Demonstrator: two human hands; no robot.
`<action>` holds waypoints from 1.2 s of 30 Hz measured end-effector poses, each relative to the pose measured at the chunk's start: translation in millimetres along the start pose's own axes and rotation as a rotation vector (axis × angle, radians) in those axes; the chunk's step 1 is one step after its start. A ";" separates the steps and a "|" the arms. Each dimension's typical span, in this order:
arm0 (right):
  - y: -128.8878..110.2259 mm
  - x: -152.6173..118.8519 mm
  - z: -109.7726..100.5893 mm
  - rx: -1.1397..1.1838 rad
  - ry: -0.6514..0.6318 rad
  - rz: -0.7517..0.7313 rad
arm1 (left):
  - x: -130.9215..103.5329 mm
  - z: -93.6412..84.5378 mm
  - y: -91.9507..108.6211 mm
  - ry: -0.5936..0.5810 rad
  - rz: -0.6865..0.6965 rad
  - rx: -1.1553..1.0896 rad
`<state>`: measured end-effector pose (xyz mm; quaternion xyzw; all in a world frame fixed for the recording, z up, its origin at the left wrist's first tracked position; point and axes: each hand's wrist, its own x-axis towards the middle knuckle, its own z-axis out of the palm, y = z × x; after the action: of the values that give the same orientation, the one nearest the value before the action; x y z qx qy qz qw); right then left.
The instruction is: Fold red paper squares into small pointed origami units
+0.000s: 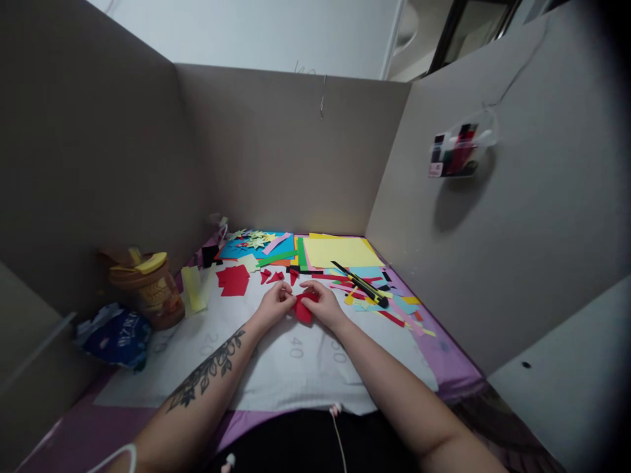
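Note:
Between my two hands, low over the white sheet [276, 358], is a small piece of red paper [304, 313]. My left hand [277, 301] pinches its left edge with thumb and fingertips. On the other side, my right hand [320, 302] grips its upper right, thumb in front. Small folded red paper pieces [274, 276] lie just beyond my hands. Farther left rest flat red paper squares [233, 280]. A black and yellow utility knife [363, 286] lies to the right on scattered paper strips.
Yellow paper sheets [340, 252] and a blue sheet [236, 248] bearing cut paper stars [256, 239] lie at the back. A brown container [155, 289] and a blue packet [116, 336] stand at left. Grey panels [290, 151] enclose the table; a clear pouch [461, 150] hangs at right.

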<state>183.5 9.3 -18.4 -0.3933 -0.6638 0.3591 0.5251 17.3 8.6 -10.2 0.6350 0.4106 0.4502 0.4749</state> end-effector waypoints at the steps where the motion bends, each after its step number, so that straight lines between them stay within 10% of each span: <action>1: 1.0 0.3 0.2 0.020 0.021 0.022 | 0.4 -0.6 -0.2 -0.004 -0.005 -0.003; 10: 6.4 -1.0 7.2 0.237 -0.091 0.211 | 1.5 -3.3 2.2 0.044 0.018 0.039; 17: 3.8 -0.4 -1.8 -0.187 0.130 -0.091 | -0.3 -1.3 -4.5 -0.005 -0.068 -0.017; 22: -1.0 -4.7 -9.5 -0.615 -0.018 -0.439 | 0.2 -5.3 -2.8 0.052 -0.108 -0.128; 36: 17.4 8.4 -10.0 -0.720 -0.238 -0.497 | -6.1 -23.3 0.9 0.016 -0.200 0.052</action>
<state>194.7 25.0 -28.5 -0.3358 -0.8763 0.0112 0.3453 -6.6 8.1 -7.1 0.5991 0.4873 0.3949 0.4977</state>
